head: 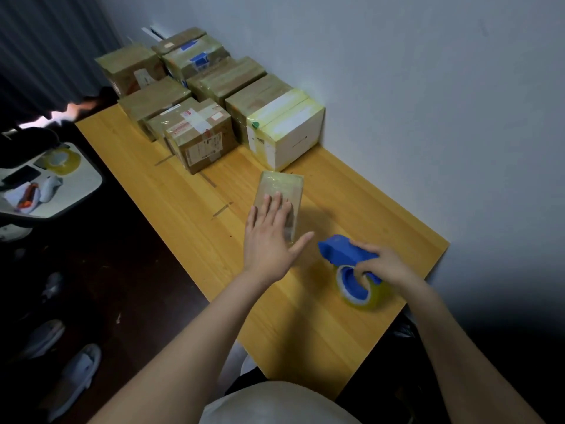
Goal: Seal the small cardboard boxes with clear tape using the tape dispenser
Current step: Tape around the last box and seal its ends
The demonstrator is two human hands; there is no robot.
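In the middle of the frame a small cardboard box [279,198] lies flat on the wooden counter [195,228]. Its top looks glossy, so it seems to carry clear tape already. The left hand [269,237] lies on the near end of this box with the palm down. Its fingers [276,206] are spread and flat; they grasp nothing and only press. I judge that the hand is placed so to keep the light box from sliding, or to rub the tape down onto the cardboard; which of the two, I cannot tell.

To the lower right of the box, the right hand [386,266] is closed around the blue tape dispenser [348,254]. Some of its fingers are curled into the core of the roll of clear tape [365,290], which looks yellowish. The roll appears to rest on the counter, and the dispenser nose points toward the box but stands apart from it. This grip probably keeps the tool ready for another strip, or it is being set aside.

In the upper middle of the frame, many taped boxes [198,117] and one white box [289,134] stand close together beside the wall [428,87]. Probably they are collected there as finished, well apart from the working place.
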